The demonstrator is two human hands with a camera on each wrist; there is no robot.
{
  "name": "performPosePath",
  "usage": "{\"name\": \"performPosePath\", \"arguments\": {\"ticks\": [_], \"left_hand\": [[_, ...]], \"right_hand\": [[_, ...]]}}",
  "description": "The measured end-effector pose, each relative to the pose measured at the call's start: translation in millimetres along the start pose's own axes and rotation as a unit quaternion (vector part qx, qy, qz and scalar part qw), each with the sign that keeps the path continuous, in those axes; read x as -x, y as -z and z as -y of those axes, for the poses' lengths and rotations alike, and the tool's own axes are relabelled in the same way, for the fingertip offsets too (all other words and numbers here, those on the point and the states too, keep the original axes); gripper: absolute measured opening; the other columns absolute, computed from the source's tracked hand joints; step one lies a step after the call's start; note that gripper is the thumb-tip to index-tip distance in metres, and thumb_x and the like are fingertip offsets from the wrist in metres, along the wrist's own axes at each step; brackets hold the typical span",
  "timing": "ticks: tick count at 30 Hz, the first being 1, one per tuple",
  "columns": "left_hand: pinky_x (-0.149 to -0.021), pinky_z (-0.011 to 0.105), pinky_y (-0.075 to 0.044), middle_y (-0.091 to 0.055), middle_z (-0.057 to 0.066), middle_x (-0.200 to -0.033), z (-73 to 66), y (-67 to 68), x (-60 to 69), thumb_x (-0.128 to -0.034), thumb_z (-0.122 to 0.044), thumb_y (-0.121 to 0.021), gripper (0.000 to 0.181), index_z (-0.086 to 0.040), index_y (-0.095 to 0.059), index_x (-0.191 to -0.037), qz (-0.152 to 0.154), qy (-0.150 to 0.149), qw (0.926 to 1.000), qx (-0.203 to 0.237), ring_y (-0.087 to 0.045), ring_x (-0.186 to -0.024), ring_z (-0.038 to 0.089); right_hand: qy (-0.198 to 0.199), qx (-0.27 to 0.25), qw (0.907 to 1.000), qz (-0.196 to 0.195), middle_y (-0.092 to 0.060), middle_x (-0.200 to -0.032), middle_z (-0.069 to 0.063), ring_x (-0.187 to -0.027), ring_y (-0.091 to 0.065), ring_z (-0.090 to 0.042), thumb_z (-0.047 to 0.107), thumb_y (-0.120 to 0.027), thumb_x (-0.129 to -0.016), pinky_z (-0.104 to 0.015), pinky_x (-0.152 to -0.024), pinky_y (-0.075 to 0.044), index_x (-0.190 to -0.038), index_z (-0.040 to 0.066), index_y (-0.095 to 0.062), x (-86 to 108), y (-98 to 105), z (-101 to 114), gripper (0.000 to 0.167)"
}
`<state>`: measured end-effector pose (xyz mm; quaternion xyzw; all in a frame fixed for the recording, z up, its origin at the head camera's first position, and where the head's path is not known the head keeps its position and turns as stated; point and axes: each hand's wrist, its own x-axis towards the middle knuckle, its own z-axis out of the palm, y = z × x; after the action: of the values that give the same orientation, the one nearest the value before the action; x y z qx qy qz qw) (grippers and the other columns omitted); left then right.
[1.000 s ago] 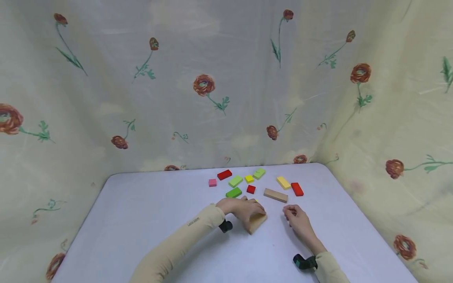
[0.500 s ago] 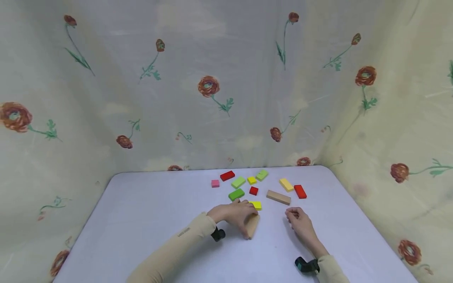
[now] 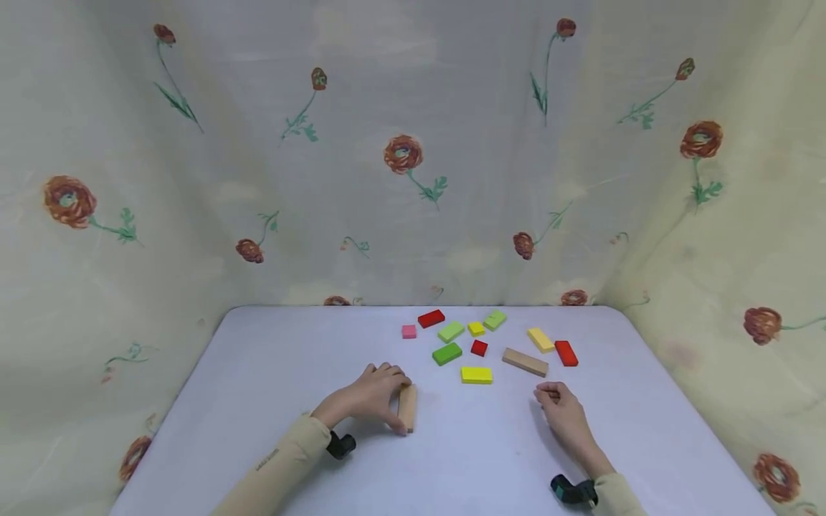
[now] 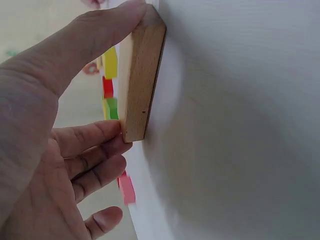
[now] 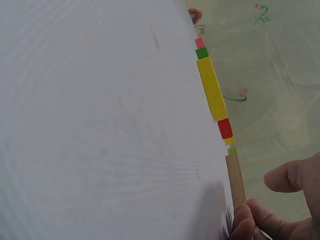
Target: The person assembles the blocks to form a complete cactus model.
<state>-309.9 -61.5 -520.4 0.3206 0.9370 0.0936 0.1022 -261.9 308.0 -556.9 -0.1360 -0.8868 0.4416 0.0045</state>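
Observation:
My left hand (image 3: 372,396) pinches a plain wooden block (image 3: 407,408) by its two ends, thumb at the near end and fingers at the far end. The left wrist view shows the thumb and fingertips on the ends of this block (image 4: 142,75), close above the white surface. My right hand (image 3: 568,423) rests at the right with loosely curled fingers and holds nothing. Beyond it lies a second wooden block (image 3: 525,362). A yellow block (image 3: 476,375) lies between the hands, farther back.
Toward the back of the white table (image 3: 290,351) lie green blocks (image 3: 447,353), a dark red block (image 3: 431,318), a small red block (image 3: 479,347), a pink cube (image 3: 409,332), a small yellow block (image 3: 476,328), a pale yellow block (image 3: 540,340) and a red block (image 3: 566,352). Flowered cloth hangs behind.
My left hand has moved left with the wooden block, which has turned to point away from me. The yellow block has come into full view. The head view has shifted slightly.

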Motion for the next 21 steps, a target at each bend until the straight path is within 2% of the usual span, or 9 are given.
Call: {"name": "performPosePath", "arguments": {"ticks": [6, 11, 16, 21], "left_hand": [[-0.092, 0.04, -0.035, -0.055, 0.001, -0.129, 11.4, -8.3, 28.8, -0.0625, -0.073, -0.073, 0.094, -0.015, -0.056, -0.134, -0.037, -0.001, 0.9993, 0.002, -0.047, -0.116, 0.017], [-0.09, 0.038, -0.035, -0.055, 0.0, -0.128, 3.8, -17.7, 45.4, -0.0612, -0.076, -0.071, 0.097, -0.013, -0.057, -0.133, -0.054, -0.005, 0.9985, 0.006, -0.047, -0.115, 0.017], [-0.092, 0.037, -0.037, -0.054, -0.002, -0.129, -11.2, -19.8, 62.3, -0.0609, -0.076, -0.071, 0.095, -0.017, -0.056, -0.134, -0.045, -0.004, 0.9989, 0.011, -0.047, -0.116, 0.015], [-0.092, 0.035, -0.037, -0.053, -0.005, -0.129, -19.0, -23.3, 70.1, -0.0616, -0.076, -0.071, 0.094, -0.019, -0.055, -0.135, -0.028, -0.019, 0.9991, 0.027, -0.046, -0.115, 0.013]], "right_hand": [[0.003, 0.0, 1.0, 0.003, -0.057, -0.117, -0.02, -0.1, -0.057, -0.026, 0.029, -0.047, -0.1, -0.03, -0.076, -0.05, -0.125, -0.001, -0.047, 1.4, 1, 2, 0.04], [0.003, 0.003, 1.0, 0.005, -0.056, -0.118, -0.02, -0.099, -0.056, -0.026, 0.029, -0.047, -0.1, -0.029, -0.074, -0.049, -0.125, -0.001, -0.047, 2.4, 3, 2, 0.039], [0.001, 0.004, 1.0, 0.001, -0.057, -0.116, -0.021, -0.098, -0.057, -0.026, 0.028, -0.047, -0.1, -0.028, -0.073, -0.048, -0.124, -0.002, -0.048, 0.9, 1, 2, 0.039], [0.002, 0.007, 1.0, -0.002, -0.057, -0.116, -0.021, -0.099, -0.056, -0.027, 0.028, -0.046, -0.1, -0.028, -0.074, -0.048, -0.124, -0.002, -0.048, 1.7, 0, 2, 0.038]]}}
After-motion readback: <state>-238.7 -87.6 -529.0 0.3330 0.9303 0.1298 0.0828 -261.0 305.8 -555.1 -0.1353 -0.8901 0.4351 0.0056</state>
